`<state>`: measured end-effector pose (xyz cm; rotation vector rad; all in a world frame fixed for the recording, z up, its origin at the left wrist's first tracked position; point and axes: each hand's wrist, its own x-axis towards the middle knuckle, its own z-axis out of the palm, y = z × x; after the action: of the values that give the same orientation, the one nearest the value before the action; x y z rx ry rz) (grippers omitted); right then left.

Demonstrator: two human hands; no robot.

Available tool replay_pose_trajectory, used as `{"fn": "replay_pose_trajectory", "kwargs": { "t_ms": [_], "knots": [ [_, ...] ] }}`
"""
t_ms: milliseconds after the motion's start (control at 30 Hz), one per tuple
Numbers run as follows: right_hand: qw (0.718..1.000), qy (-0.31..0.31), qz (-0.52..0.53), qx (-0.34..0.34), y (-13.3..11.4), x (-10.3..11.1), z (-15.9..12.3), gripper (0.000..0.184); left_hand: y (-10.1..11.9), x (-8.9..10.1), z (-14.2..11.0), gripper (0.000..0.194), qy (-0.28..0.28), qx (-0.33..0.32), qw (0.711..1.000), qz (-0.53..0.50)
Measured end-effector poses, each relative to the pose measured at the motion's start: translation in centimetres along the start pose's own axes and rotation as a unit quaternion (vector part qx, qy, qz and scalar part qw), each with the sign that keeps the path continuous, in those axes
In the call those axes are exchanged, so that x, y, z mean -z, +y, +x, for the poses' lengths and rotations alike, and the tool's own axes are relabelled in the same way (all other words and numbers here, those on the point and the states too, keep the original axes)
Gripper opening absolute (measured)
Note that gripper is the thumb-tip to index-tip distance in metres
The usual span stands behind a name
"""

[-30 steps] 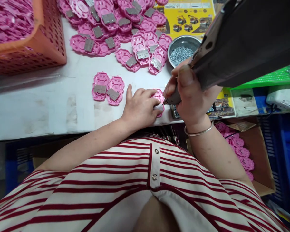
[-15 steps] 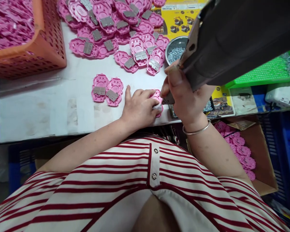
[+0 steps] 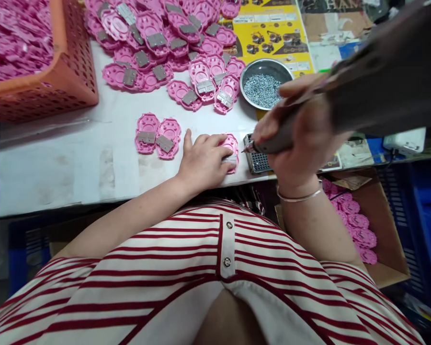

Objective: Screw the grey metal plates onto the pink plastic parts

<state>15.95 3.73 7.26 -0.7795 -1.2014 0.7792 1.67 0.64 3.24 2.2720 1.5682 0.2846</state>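
Pinning a pink plastic casing (image 3: 233,143) just left of a perforated screw tray (image 3: 260,164), a worker's left hand (image 3: 203,160) presses down with thumb and fingers partly closed over its metal plate (image 3: 232,159). The right hand (image 3: 298,139) is wrapped around a power screwdriver (image 3: 373,86), tip at the tray's left edge. The step in hand looks like screw pick-up, which calls for lining the tip up squarely over a screw head. Whether the tip already bears one cannot be told. Beyond the tray sits a metal bowl (image 3: 278,72) of screws.
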Motion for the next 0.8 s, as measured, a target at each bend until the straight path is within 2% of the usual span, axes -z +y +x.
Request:
{"fn": "replay_pose_trajectory", "kwargs": {
  "t_ms": [33,100,233,400,533,667,800],
  "knots": [
    [0.997,0.032,0.048,0.045,-0.8,0.3,0.0,0.042,-0.2,-0.1,-0.1,0.024,0.001,-0.005,1.000,-0.003],
    [0.991,0.056,0.090,0.080,-1.9,1.3,0.0,0.032,-0.8,-0.2,-0.5,0.034,0.003,-0.018,1.000,-0.010],
    [0.994,0.056,0.057,0.077,-2.1,3.2,-0.8,0.024,-1.6,-0.5,-1.4,0.056,0.012,-0.034,0.999,-0.001],
    [0.996,0.031,0.014,0.086,-0.3,3.9,-1.8,0.035,-1.6,-0.6,-2.0,0.043,0.031,-0.035,0.998,0.034],
    [0.996,0.011,0.029,0.089,0.6,3.9,-2.4,0.031,-1.4,-0.4,-2.0,0.040,0.028,-0.037,0.998,0.045],
    [0.997,0.023,0.023,0.064,0.5,4.0,-2.7,0.032,-1.5,-0.4,-2.0,0.038,0.030,-0.036,0.998,0.041],
    [0.997,0.014,0.020,0.068,0.6,4.1,-2.8,0.027,-1.5,-0.5,-2.0,0.040,0.031,-0.041,0.998,0.042]
  ]
}}
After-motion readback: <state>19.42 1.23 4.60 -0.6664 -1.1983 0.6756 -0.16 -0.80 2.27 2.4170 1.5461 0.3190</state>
